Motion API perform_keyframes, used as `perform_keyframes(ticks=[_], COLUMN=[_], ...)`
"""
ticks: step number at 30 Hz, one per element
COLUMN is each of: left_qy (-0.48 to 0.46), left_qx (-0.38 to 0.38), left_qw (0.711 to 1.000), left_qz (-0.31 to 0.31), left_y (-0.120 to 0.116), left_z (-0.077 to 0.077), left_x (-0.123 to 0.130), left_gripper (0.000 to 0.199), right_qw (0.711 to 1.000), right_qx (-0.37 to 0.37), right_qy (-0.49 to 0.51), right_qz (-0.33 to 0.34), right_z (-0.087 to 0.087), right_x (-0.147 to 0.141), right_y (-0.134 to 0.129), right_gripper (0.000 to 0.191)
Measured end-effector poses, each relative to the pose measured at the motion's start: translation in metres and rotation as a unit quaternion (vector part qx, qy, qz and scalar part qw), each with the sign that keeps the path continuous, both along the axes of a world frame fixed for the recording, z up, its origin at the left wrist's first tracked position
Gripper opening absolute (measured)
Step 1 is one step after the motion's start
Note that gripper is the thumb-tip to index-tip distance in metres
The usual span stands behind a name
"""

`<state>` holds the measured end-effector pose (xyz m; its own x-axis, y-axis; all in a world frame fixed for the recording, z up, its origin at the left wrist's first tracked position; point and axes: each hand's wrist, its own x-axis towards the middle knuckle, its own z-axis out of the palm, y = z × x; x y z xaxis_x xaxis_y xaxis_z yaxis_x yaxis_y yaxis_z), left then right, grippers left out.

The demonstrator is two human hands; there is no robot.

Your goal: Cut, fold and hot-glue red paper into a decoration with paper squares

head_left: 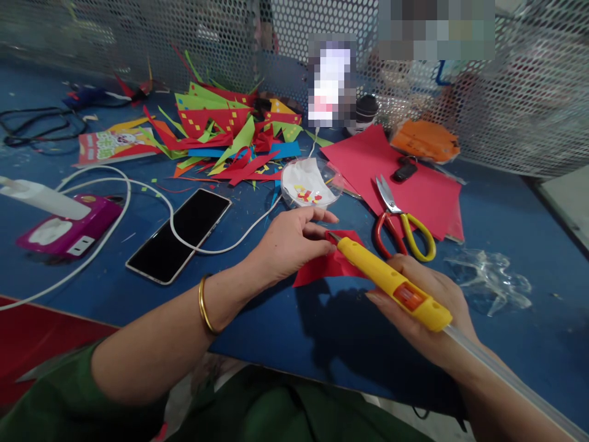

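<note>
Lettering (108, 140) on a packet (138, 149), left of the yellow tool (384, 274), looks Chinese.

Red paper (319, 270): we see it partly covered by the left hand (294, 242) and yellow glue gun (391, 276), mid-frame.
Glue gun's tip (334, 236): too small for us to tell whether it touches the paper.
Clear stick (501, 370): lost to us past the lower right edge.
Upright phone (329, 80): upper middle, its screen pixelated beyond our reading.
White plug (46, 197): cut by the left edge.
</note>
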<state>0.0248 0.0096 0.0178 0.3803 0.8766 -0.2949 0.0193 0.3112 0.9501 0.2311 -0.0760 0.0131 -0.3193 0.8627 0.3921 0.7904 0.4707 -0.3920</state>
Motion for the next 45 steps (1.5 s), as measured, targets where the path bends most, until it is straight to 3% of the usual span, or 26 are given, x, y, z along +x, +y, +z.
perform_keyframes(ticks=[19,23,28,32,37,40,45], left_qy=[0.019,0.023,0.051,0.075,0.092,0.078,0.084], left_qx=[0.022,0.016,0.035,0.044,0.041,0.024,0.04], left_qw=[1.0,0.999,0.998,0.996,0.994,0.996,0.995], left_qz=[0.01,0.017,0.025,0.029,0.038,0.035,0.033], left_y=[0.002,0.002,0.002,0.003,0.002,0.001,0.001], left_z=[-0.006,-0.006,-0.005,-0.004,0.001,0.003,0.005], left_x=[-0.003,-0.005,-0.006,-0.006,-0.006,-0.005,-0.004], left_gripper=[0.038,0.04,0.04,0.04,0.043,0.044,0.041], right_qw=[1.0,0.999,0.978,0.958,0.938,0.928,0.914], right_qx=[0.01,-0.012,-0.111,-0.134,-0.162,-0.147,-0.052], right_qy=[-0.01,0.043,0.175,0.239,0.158,0.107,-0.118], right_qz=[-0.014,-0.01,-0.038,-0.084,-0.264,-0.325,-0.385], right_z=[0.003,0.001,-0.001,0.007,0.022,0.029,0.031], right_x=[0.002,0.005,0.007,0.016,0.057,0.089,0.129], right_y=[-0.001,-0.002,-0.005,0.003,0.007,-0.005,-0.027], right_gripper=[0.021,0.021,0.02,0.037,0.05,0.041,0.019])
